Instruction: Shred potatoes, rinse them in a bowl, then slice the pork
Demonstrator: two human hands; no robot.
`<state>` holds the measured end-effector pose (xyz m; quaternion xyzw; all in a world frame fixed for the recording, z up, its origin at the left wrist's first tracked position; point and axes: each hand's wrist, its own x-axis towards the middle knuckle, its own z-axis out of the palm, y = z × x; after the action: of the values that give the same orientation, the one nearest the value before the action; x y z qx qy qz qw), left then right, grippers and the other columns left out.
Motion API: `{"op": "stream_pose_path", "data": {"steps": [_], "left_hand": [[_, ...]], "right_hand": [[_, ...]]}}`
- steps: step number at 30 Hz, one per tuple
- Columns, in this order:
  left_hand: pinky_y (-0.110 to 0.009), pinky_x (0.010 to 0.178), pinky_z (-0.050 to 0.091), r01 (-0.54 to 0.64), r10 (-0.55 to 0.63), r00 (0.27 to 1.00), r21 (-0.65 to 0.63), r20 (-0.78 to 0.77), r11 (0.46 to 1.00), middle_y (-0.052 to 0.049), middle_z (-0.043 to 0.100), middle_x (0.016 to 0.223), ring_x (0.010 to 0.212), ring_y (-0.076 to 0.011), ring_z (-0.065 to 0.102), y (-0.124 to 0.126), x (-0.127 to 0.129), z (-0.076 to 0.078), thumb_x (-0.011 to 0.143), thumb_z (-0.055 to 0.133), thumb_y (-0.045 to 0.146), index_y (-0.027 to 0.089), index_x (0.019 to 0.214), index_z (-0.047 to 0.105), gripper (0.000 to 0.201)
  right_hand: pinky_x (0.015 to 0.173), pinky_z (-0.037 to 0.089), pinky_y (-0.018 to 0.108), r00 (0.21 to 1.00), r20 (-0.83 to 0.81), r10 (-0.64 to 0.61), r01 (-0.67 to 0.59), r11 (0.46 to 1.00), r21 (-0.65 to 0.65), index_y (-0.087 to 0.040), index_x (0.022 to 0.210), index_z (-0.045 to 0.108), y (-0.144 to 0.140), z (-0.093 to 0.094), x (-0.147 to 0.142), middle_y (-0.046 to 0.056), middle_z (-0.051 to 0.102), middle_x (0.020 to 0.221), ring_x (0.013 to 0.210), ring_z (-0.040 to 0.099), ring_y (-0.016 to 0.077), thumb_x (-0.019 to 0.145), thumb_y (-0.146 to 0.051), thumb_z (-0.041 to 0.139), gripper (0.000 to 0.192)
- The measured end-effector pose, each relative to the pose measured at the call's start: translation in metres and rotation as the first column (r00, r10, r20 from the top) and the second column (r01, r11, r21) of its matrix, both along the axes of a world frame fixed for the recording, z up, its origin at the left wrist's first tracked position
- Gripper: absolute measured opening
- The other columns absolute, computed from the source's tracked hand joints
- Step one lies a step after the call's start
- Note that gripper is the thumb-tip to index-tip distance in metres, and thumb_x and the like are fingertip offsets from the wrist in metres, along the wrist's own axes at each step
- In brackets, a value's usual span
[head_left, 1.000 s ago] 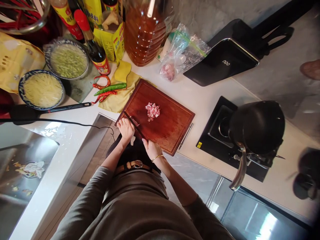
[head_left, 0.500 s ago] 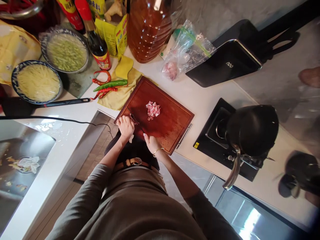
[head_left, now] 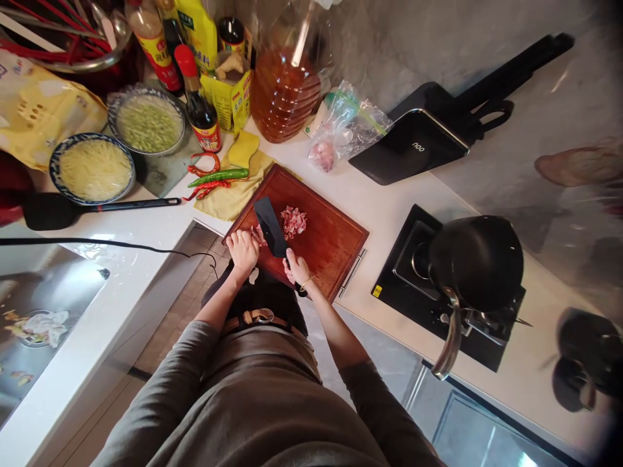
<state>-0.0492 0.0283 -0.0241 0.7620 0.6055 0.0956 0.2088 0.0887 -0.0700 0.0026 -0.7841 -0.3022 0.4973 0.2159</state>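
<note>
On the near edge of the dark red wooden cutting board (head_left: 331,240), the left hand (head_left: 243,248) is curled knuckles-down over a small uncut piece of pink meat (head_left: 257,235), pinning it to the wood. Just to its right the broad black cleaver blade (head_left: 270,226) lies with its long axis running from the handle, near the body, away toward the far left corner of the board; its flat face is turned up toward the camera, and it sits between the left fingers and the heap of chopped pink meat (head_left: 294,220), which is just beside the blade's right edge. The right hand (head_left: 296,267), with a thin gold bangle at the wrist, is wrapped tight around the handle at the board's front edge, so it is the nearer hand to the chopped heap, while the left is the nearer to the uncut piece. Compared with half a second ago, the blade, then edge-on and barely a thin line, has rolled to show its whole flat side and has swung closer to the heap; the left hand has kept its place.
</note>
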Motion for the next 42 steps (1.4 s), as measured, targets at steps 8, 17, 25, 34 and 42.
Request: {"op": "stream_pose_path", "data": {"steps": [8, 17, 25, 34, 42], "left_hand": [[-0.048, 0.091, 0.029, 0.008, -0.008, 1.000, 0.062, 0.000, 0.998, -0.019, 0.057, 0.099, 0.100, -0.0322, 0.049, 0.000, -0.004, -0.003, 0.087, 0.035, 0.028, 0.010, 0.097, 0.057, 0.030], [-0.051, 0.095, 0.025, 0.241, -0.254, 0.965, 0.164, 0.063, 0.957, -0.011, 0.058, 0.118, 0.116, -0.0313, 0.045, 0.001, -0.008, 0.000, 0.085, 0.045, 0.032, 0.023, 0.090, 0.066, 0.023], [-0.052, 0.096, 0.025, 0.183, -0.194, 0.980, 0.178, 0.047, 0.967, -0.012, 0.058, 0.116, 0.113, -0.0309, 0.047, 0.004, -0.008, -0.007, 0.086, 0.045, 0.037, 0.022, 0.094, 0.066, 0.027], [-0.052, 0.097, 0.024, 0.211, -0.218, 0.975, 0.120, 0.044, 0.970, -0.013, 0.056, 0.119, 0.115, -0.0314, 0.044, 0.008, -0.006, -0.008, 0.085, 0.044, 0.036, 0.022, 0.103, 0.064, 0.030], [-0.052, 0.096, 0.024, 0.207, -0.214, 0.976, 0.135, 0.035, 0.969, -0.012, 0.056, 0.118, 0.114, -0.0315, 0.044, 0.007, -0.005, -0.006, 0.085, 0.044, 0.035, 0.023, 0.104, 0.063, 0.030]], "right_hand": [[0.048, 0.038, 0.020, 0.972, 0.214, 0.093, -0.084, 0.995, -0.049, -0.018, 0.063, 0.056, -0.015, 0.026, 0.010, 0.003, 0.057, 0.049, 0.046, 0.056, 0.0119, 0.090, -0.060, 0.013, 0.065], [0.067, 0.041, 0.024, 0.735, 0.476, 0.483, -0.365, 0.874, -0.322, -0.014, 0.092, 0.068, -0.002, 0.041, -0.019, 0.014, 0.071, 0.087, 0.081, 0.067, 0.0208, 0.095, -0.049, 0.023, 0.058], [0.070, 0.042, 0.025, 0.728, 0.458, 0.511, -0.345, 0.850, -0.398, -0.014, 0.096, 0.067, 0.000, 0.050, -0.023, 0.014, 0.071, 0.088, 0.083, 0.067, 0.0211, 0.095, -0.050, 0.022, 0.058], [0.067, 0.042, 0.026, 0.782, 0.399, 0.478, -0.309, 0.854, -0.419, -0.012, 0.090, 0.070, 0.014, 0.049, -0.028, 0.017, 0.071, 0.088, 0.083, 0.067, 0.0230, 0.095, -0.050, 0.020, 0.062], [0.066, 0.041, 0.024, 0.845, 0.417, 0.335, -0.216, 0.927, -0.307, -0.013, 0.082, 0.070, 0.018, 0.028, -0.021, 0.015, 0.071, 0.083, 0.080, 0.067, 0.0201, 0.096, -0.046, 0.017, 0.064]]}}
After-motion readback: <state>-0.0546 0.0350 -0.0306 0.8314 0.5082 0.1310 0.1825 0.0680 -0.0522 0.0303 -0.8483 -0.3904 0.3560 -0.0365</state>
